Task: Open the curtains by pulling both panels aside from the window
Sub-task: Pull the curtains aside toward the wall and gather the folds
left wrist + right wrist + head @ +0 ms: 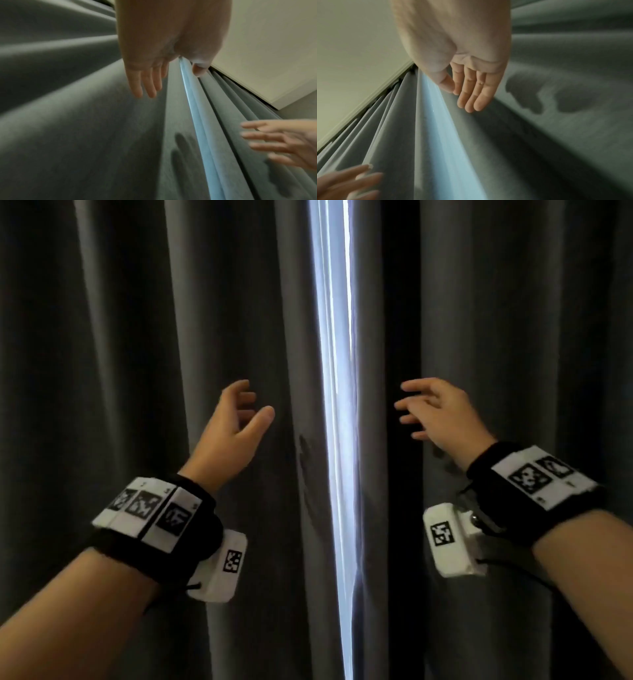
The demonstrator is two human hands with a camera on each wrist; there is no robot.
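Two dark grey pleated curtain panels hang side by side. Between the left panel [137, 371] and the right panel [513, 337] runs a narrow bright slit of window light [334, 371]. My left hand [239, 412] is raised in front of the left panel, a little left of its inner edge, fingers relaxed and spread, holding nothing. My right hand [428, 409] hovers before the right panel's inner fold, fingers stretched toward the slit, also holding nothing. The left wrist view shows the left hand [154, 81] over grey fabric; the right wrist view shows the right hand [471, 92] the same way.
A pale ceiling [265, 47] meets the curtain top in both wrist views. Curtain fabric fills the whole head view from edge to edge. White tracking boxes sit on both wrist bands [154, 515].
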